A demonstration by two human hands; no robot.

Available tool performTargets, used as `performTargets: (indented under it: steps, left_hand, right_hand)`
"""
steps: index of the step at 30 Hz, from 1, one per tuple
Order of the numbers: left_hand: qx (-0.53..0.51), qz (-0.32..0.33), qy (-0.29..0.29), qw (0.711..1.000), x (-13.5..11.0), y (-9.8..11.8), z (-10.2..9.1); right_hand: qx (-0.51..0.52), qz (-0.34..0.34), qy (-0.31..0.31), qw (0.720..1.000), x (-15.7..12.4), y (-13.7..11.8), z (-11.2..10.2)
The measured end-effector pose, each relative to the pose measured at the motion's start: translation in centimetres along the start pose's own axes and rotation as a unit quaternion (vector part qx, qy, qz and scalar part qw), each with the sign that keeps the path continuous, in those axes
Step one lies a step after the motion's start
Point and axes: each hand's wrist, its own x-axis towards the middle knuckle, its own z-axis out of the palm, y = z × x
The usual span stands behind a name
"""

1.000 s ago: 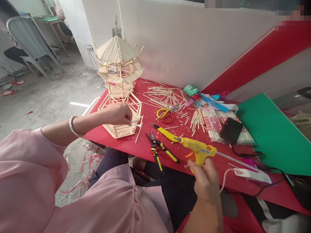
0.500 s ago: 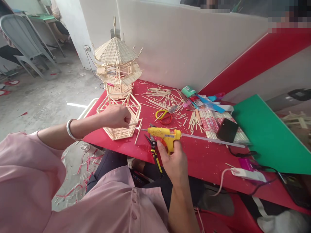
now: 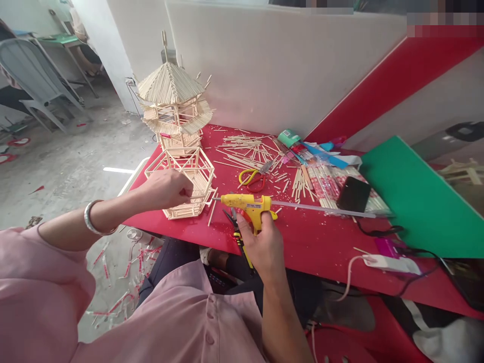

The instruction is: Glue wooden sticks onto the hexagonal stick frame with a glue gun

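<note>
My right hand (image 3: 262, 242) is wrapped round the handle of a yellow glue gun (image 3: 242, 201), with a long clear glue stick (image 3: 321, 207) sticking out of its back. The nozzle points left, close to the near right side of a six-sided frame of thin wooden sticks (image 3: 206, 164). Above that frame's near edge, my left hand (image 3: 170, 189) is closed with the fingers pinched; what they grip is hidden. Cutting pliers (image 3: 238, 237) lie partly behind my right hand. A loose stick (image 3: 212, 212) lies between the frame and the pliers.
A pagoda model of sticks (image 3: 172, 91) stands behind the frame. Scissors (image 3: 251, 179), loose sticks (image 3: 249, 151), packed sticks (image 3: 321, 181) and a dark phone (image 3: 354, 195) lie on the red table (image 3: 321, 257). A green board (image 3: 419, 201) leans at the right; a white power strip (image 3: 391, 263) lies near the front.
The view has shifted slightly. My left hand has moved left and a little down over the frame. The glue gun, still in my right hand, has its nozzle closer to the frame's side.
</note>
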Motion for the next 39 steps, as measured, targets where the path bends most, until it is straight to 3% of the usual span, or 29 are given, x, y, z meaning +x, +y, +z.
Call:
performTargets:
  steps: [9,14,22,26,29,34,39]
  left_hand:
    - [-0.018,-0.017,-0.01,1.0,-0.5,-0.5,-0.4]
    - [-0.034,0.003,0.019,0.999,-0.7,-1.3,0.4]
    - [-0.098,0.036,0.007,0.995,-0.8,-1.8,0.2]
    - [-0.123,0.053,0.003,0.991,-0.7,-1.9,0.0]
    - [-0.131,0.06,0.004,0.99,-0.7,-2.0,0.0]
    - [-0.128,0.08,0.019,0.988,-0.7,-2.1,0.1]
    - [-0.152,0.109,0.048,0.981,-0.8,-2.1,0.5]
  right_hand:
    - [0.008,0.007,-0.015,1.0,0.2,0.6,0.3]
    - [-0.013,0.067,-0.002,0.998,0.8,2.2,-1.3]
    - [-0.129,0.197,0.036,0.971,1.5,11.5,-5.1]
    - [-0.146,0.228,0.015,0.963,1.3,15.8,-5.0]
    - [-0.187,0.195,0.044,0.962,1.0,17.5,-4.2]
    - [-0.287,0.11,0.123,0.944,0.4,16.5,-4.0]
    - [-0.304,0.069,0.123,0.942,0.3,13.6,-5.0]
